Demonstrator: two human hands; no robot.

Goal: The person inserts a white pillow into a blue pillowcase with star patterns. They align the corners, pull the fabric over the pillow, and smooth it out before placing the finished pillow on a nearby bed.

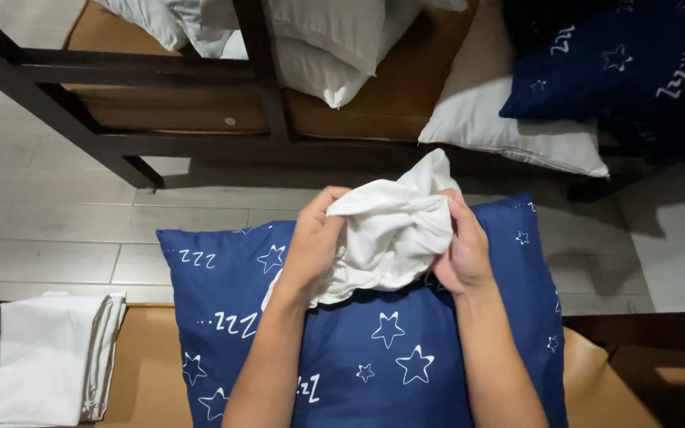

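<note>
A bunched white pillowcase point(394, 226) is held up over a dark blue pillow point(382, 349) printed with white stars. My left hand point(311, 246) grips the left side of the bunched cloth, fingers curled into its folds. My right hand point(461, 250) grips the right side, thumb on top of the fabric. The blue pillow lies on a tan mattress point(148, 364) right below my forearms.
Folded white cloth point(49, 361) lies on the mattress at the lower left. Across a grey tiled floor point(65, 230) stands a dark bed frame point(160, 75) with white pillows point(334, 47). Another blue star pillow point(620, 63) rests on a white pillow point(509, 123) at the upper right.
</note>
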